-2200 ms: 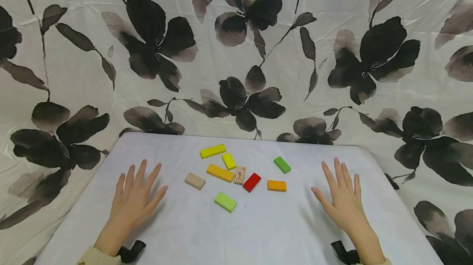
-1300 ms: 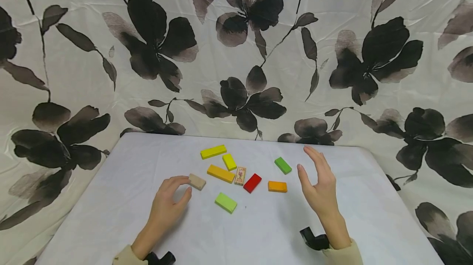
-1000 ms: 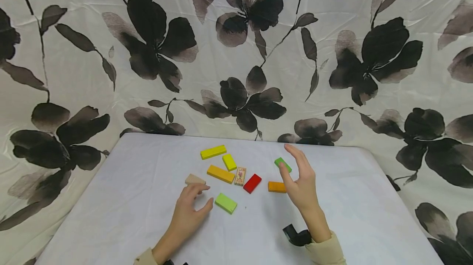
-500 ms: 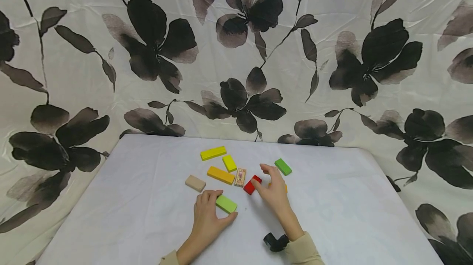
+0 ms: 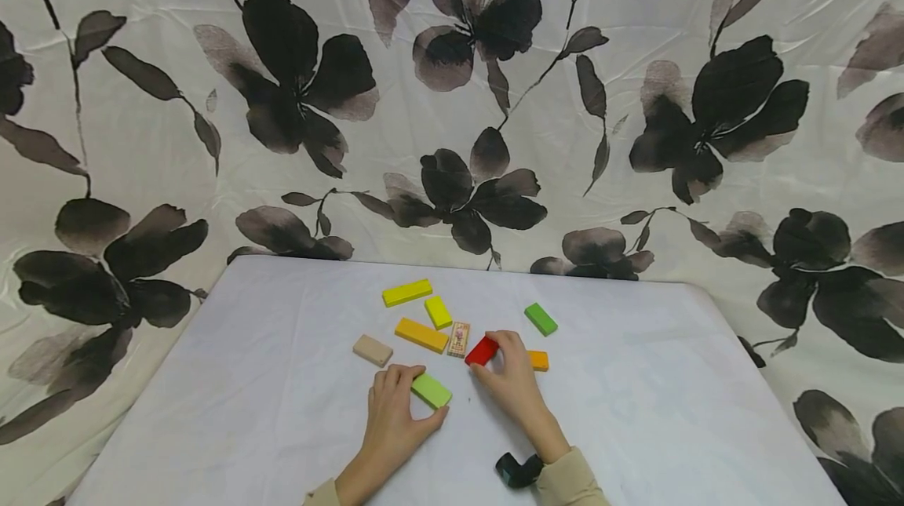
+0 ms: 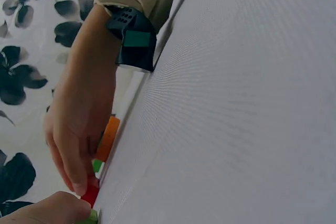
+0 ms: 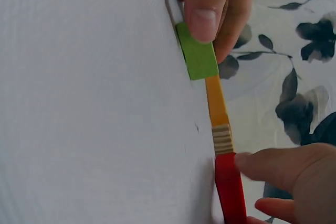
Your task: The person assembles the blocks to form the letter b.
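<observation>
In the head view my left hand [image 5: 395, 408] pinches a light green block [image 5: 431, 391] lengthwise, thumb at its near end and fingers at its far end. The right wrist view shows that thumb over the green block [image 7: 197, 59]. My right hand [image 5: 515, 380] grips a red block [image 5: 482, 350] between thumb and fingers; in the right wrist view the thumb lies at the edge of the red block [image 7: 229, 184]. Both blocks are low at the white tabletop. An orange block [image 5: 539, 361] is partly hidden behind the right hand.
Beyond the hands lie a beige block [image 5: 373, 350], an amber block [image 5: 421, 335], a patterned matchbox-like piece [image 5: 458, 339] and two yellow blocks, one long [image 5: 407, 293] and one short [image 5: 438, 312]. A darker green block [image 5: 541, 319] lies to the right. Floral cloth [image 5: 466, 114] hangs behind the table.
Both hands came inward from the table's sides. The left passed the beige block and took hold of the light green block; the right came left past the orange block and closed on the red one.
</observation>
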A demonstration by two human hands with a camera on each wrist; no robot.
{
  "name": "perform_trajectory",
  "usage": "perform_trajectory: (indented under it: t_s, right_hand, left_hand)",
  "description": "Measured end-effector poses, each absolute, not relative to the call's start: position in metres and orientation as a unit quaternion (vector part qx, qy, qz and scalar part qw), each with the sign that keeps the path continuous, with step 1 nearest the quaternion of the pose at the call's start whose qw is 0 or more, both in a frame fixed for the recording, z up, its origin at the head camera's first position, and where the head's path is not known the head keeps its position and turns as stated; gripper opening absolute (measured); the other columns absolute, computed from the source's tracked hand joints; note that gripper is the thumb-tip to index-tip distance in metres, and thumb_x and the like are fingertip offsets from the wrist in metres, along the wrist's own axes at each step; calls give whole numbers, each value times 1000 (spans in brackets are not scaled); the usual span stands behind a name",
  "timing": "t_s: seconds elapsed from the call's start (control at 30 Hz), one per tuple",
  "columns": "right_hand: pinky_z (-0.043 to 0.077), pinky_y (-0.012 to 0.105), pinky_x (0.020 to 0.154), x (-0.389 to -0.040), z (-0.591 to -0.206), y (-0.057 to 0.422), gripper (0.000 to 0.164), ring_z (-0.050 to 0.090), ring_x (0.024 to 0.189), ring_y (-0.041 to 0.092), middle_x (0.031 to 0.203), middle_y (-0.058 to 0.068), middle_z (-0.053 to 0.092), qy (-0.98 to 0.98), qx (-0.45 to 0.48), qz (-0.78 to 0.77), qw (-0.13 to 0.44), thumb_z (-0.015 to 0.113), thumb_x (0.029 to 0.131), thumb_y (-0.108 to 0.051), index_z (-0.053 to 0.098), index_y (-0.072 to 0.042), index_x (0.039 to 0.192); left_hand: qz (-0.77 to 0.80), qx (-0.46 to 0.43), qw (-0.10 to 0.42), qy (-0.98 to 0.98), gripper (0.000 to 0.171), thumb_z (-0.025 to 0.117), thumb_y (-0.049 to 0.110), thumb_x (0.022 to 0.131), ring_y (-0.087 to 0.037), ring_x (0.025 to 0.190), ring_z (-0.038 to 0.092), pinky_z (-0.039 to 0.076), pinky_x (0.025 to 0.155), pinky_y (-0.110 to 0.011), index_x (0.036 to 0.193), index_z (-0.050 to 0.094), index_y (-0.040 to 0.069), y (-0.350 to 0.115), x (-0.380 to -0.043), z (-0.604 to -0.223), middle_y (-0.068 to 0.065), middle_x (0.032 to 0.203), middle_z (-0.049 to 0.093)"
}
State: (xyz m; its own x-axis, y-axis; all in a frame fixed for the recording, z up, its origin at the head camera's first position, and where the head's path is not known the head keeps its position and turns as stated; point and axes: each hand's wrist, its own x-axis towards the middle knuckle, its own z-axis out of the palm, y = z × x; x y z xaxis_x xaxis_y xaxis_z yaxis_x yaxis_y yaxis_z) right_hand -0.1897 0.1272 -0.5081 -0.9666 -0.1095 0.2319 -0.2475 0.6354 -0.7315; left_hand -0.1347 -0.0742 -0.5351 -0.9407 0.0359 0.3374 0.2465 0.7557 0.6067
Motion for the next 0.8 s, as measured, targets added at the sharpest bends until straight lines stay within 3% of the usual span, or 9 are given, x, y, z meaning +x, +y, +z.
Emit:
perform_trajectory:
  t_s: [0.4,0.8]
  right_hand:
    - [48,50,99,-191,-519,128,46,56,115,31,127,13,56,-895,134,408,120,79,85,-14,64,2,125]
    - [48,48,100,-192,-520,130,47,55,116,29,128,12,56,-893,130,417,110,80,85,-16,64,1,126]
  left_hand:
    - [-361,-121,130,-916,60,90,35,68,-12,94,37,33,79,-35,118,66,13,-83,-125,-534,7,99,48]
    - [-392,-214,43,-894,60,88,40,72,-4,97,36,29,84,-39,125,67,22,-107,-102,-533,21,101,44]
